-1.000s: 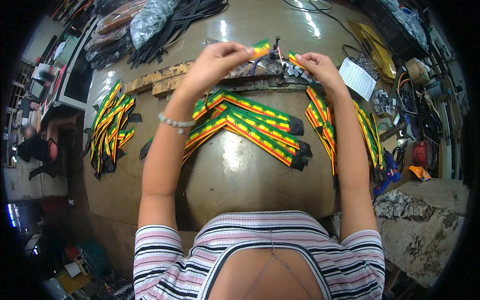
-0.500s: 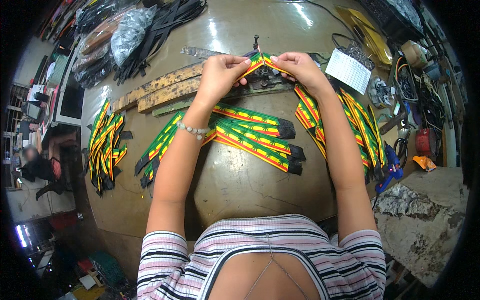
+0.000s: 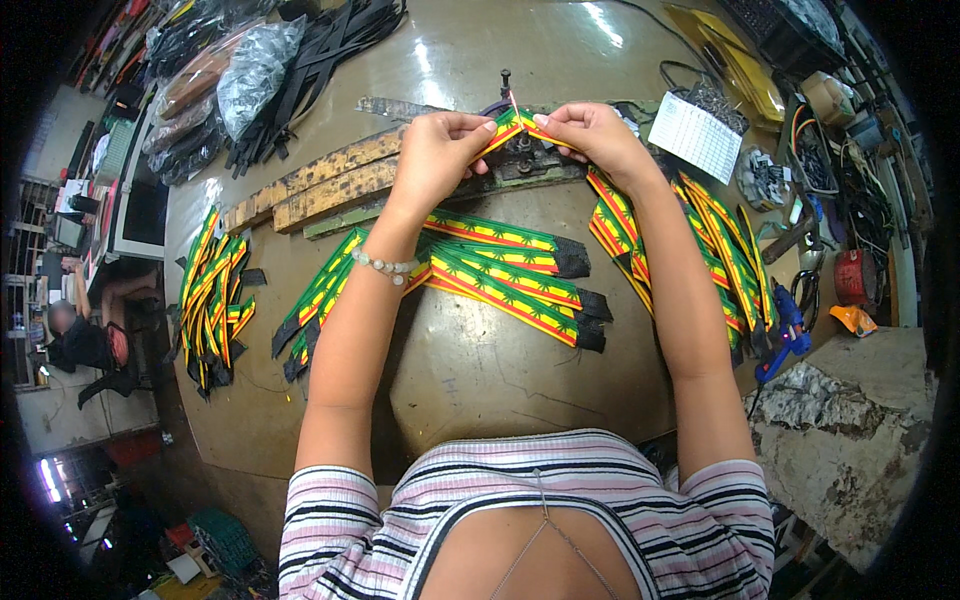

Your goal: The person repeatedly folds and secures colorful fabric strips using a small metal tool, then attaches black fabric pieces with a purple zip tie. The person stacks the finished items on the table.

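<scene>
My left hand (image 3: 440, 155) pinches one side of a green, yellow and red printed strap (image 3: 502, 133) between thumb and fingers. On the other side, my right hand (image 3: 597, 140) grips it the same way. The strap bends to a peak between my hands, against a small metal fixture with an upright black bolt (image 3: 506, 85). A thin reddish piece stands at the peak; I cannot make out what it is. Below my hands, several more straps with black ends (image 3: 510, 285) lie fanned on the table, partly covered by my left forearm.
More printed straps lie in a left pile (image 3: 212, 300) and a right pile (image 3: 725, 265). Worn wooden bars (image 3: 335, 190) run left from the fixture. Black straps (image 3: 315, 85), a paper sheet (image 3: 697, 137) and a blue glue gun (image 3: 790, 330) lie around. A person (image 3: 85, 340) sits far left.
Both hands keep their pinch on the strap at the fixture, with barely any movement. The whole view has shifted slightly, and more of the person at far left shows.
</scene>
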The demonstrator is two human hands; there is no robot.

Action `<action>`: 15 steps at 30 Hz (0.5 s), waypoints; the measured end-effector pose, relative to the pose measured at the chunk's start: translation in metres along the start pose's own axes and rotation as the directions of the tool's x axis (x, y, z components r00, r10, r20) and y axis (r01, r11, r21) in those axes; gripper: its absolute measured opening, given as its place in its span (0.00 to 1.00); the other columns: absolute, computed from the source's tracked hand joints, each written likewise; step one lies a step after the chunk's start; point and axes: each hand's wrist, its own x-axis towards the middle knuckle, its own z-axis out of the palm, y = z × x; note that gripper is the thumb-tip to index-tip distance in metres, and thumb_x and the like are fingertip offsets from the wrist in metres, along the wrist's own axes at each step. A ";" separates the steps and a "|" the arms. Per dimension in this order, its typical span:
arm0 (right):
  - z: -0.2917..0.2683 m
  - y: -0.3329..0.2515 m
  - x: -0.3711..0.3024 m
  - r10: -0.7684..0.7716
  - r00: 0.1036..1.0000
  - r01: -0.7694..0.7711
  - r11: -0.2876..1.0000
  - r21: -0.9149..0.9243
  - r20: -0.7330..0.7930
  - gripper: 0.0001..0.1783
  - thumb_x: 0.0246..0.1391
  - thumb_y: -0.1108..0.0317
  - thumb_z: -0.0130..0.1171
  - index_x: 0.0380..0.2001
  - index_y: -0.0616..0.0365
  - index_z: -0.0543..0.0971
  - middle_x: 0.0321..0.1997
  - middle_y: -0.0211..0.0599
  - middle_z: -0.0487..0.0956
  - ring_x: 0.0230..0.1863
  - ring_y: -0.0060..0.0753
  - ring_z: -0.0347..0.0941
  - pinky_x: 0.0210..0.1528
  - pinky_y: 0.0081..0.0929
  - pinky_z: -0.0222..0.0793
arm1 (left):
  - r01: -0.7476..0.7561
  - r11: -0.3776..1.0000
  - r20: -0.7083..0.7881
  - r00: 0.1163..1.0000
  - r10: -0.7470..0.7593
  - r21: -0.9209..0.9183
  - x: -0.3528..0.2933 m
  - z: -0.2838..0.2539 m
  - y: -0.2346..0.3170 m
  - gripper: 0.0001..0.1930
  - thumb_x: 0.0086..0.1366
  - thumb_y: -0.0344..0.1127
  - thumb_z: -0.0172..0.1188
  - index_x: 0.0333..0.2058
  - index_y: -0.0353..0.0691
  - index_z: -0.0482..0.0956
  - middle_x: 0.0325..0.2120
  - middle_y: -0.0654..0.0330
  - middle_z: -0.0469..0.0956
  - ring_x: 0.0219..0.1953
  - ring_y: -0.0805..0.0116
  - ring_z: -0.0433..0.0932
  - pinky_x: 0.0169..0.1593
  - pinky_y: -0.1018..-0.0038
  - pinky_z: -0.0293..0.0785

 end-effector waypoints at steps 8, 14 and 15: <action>0.001 0.000 0.000 0.017 1.000 -0.017 1.000 -0.023 -0.005 0.19 0.55 0.52 0.66 0.34 0.59 0.80 0.25 0.23 0.78 0.24 0.12 0.69 0.26 0.13 0.61 | -0.014 1.000 0.007 1.000 0.014 0.028 0.000 0.001 0.000 0.15 0.64 0.34 0.62 0.41 0.24 0.81 0.22 0.59 0.82 0.18 0.79 0.76 0.23 0.81 0.71; 0.002 -0.002 -0.002 0.009 1.000 -0.009 1.000 0.002 -0.011 0.19 0.55 0.52 0.67 0.34 0.59 0.80 0.25 0.22 0.78 0.24 0.11 0.69 0.25 0.12 0.59 | -0.012 0.999 0.008 1.000 0.012 0.038 -0.001 0.001 0.002 0.16 0.64 0.34 0.63 0.41 0.23 0.81 0.23 0.58 0.82 0.19 0.79 0.76 0.23 0.80 0.71; 0.002 -0.002 -0.002 0.007 1.000 -0.007 1.000 0.001 -0.012 0.19 0.55 0.52 0.67 0.34 0.59 0.80 0.25 0.22 0.78 0.24 0.11 0.69 0.25 0.12 0.59 | -0.014 0.999 0.011 1.000 0.013 0.029 -0.001 0.001 0.002 0.16 0.64 0.34 0.63 0.41 0.23 0.81 0.22 0.58 0.82 0.19 0.79 0.76 0.23 0.80 0.71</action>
